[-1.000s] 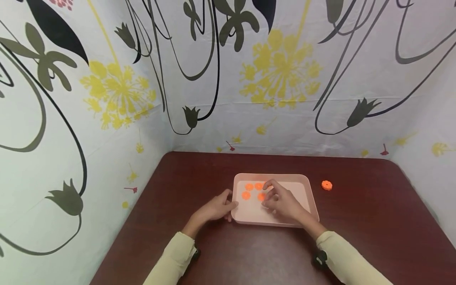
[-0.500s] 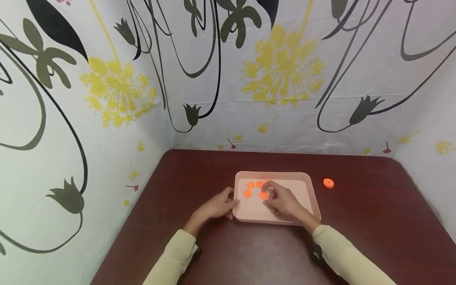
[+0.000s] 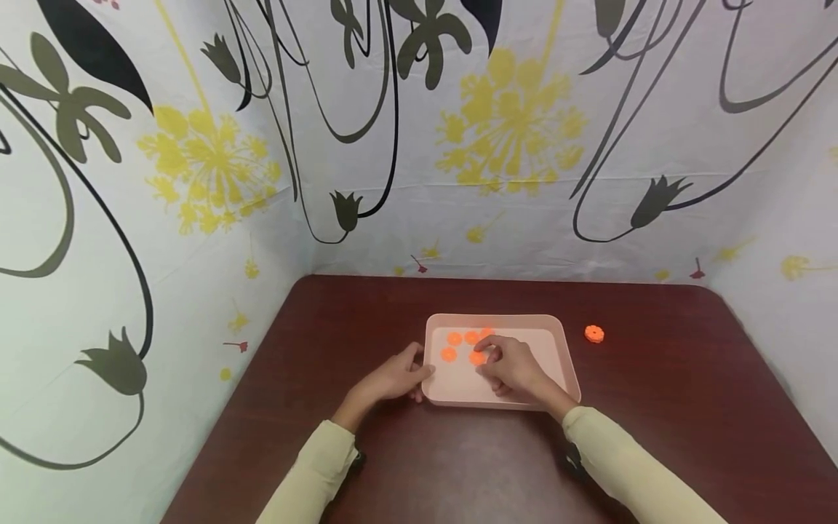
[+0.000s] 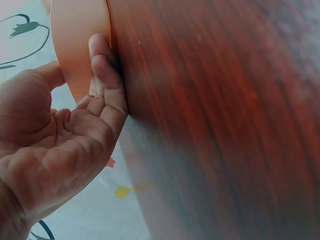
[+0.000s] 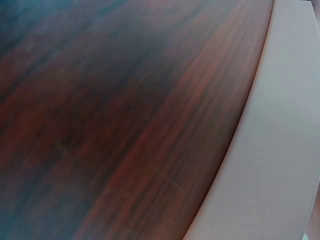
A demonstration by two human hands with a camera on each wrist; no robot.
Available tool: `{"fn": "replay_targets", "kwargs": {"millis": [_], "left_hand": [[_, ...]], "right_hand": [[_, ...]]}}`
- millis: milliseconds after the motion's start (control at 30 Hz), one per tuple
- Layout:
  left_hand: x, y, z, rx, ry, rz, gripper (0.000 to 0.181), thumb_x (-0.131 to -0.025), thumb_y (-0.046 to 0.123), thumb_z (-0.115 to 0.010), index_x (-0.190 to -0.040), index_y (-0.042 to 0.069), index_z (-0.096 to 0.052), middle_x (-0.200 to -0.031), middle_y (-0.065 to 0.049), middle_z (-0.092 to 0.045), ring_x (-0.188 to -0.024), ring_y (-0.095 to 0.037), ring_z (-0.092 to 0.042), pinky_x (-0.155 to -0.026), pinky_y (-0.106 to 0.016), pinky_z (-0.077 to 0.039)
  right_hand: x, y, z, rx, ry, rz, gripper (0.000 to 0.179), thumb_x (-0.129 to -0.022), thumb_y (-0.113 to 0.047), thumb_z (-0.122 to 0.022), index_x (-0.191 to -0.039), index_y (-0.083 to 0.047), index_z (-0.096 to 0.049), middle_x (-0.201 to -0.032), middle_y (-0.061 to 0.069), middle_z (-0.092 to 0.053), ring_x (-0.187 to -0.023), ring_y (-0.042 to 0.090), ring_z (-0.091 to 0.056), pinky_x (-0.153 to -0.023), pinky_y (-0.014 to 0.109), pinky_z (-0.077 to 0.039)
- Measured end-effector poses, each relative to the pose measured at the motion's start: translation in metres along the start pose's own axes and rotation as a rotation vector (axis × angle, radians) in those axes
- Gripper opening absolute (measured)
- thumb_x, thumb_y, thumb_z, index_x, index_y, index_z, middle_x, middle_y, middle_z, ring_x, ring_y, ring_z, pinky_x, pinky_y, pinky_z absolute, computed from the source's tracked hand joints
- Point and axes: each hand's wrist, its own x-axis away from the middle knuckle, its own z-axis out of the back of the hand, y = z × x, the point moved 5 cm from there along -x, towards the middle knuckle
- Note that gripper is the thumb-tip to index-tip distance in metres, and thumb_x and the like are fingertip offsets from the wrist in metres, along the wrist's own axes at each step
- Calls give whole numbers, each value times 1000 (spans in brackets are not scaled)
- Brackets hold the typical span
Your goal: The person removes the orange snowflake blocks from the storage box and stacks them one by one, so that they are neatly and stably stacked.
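Note:
A pale pink tray [image 3: 458, 389] lies on the dark red table. My left hand [image 3: 395, 375] holds its left end. In the left wrist view the thumb is inside the tray wall [image 4: 80, 37] and the fingers press its outer side. My right hand [image 3: 517, 366] is over the middle of the tray, thumb and index finger about an orange scalloped slice [image 3: 476, 357]; the fingers partly cover it. Several similar orange slices [image 3: 455, 338] lie flat in the tray's left half. The right wrist view catches the tray's outer wall [image 5: 265, 130] but not the hand.
A small orange scalloped piece [image 3: 594, 333], thicker than the slices, perhaps a stack, sits on the table [image 3: 668, 378] right of the tray. A white cloth with flower prints [image 3: 524, 247] hangs along the table's back and sides.
My right thumb and index finger have come down and closer about the orange slice. The left hand stays on the tray end. The head view has shifted slightly.

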Motion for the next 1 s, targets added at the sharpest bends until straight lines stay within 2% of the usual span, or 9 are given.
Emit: {"fn": "replay_targets", "kwargs": {"millis": [167, 433, 700, 900, 1000], "left_hand": [[-1, -2, -1, 5, 0, 2, 50, -107, 36, -62, -143, 7, -43, -72, -6, -71, -60, -19, -65, -61, -30, -49], [0, -3, -1, -12, 11, 16, 54, -108, 38, -61, -147, 7, -40, -71, -5, -70, -59, -18, -63, -59, -28, -47], [0, -3, -1, -25, 24, 23, 50, -108, 37, -60, -145, 8, -42, -70, -4, -69, -59, -17, -62, -59, -28, -47], [1, -2, -1, -27, 23, 28, 50, -108, 37, -61, -145, 8, -43, -69, -5, -69, -59, -18, -62, -58, -28, -47], [0, -1, -1, -36, 27, 28, 49, -108, 36, -61, -144, 8, -43, -69, -4, -69, -59, -18, -62, -58, -28, -47]], "right_hand": [[2, -2, 0, 11, 28, -13, 37, -87, -4, -82, -122, -9, -71, -75, 7, -62, -48, 15, -61, -47, 38, -58], [2, -7, -1, 72, 46, 15, 35, -87, -5, -83, -120, -8, -74, -69, 9, -64, -42, 15, -59, -42, 36, -54], [-3, -12, -2, 223, 65, 83, 29, -88, -10, -83, -116, -7, -77, -59, 5, -66, -36, 11, -55, -38, 28, -44], [-3, -20, -3, 398, 100, 131, 25, -90, -13, -83, -114, -7, -78, -78, 2, -72, -46, 9, -54, -52, 26, -45], [-4, -23, -4, 453, 95, 109, 25, -91, -15, -82, -113, -7, -77, -79, 1, -71, -49, 11, -55, -54, 27, -45]]}}
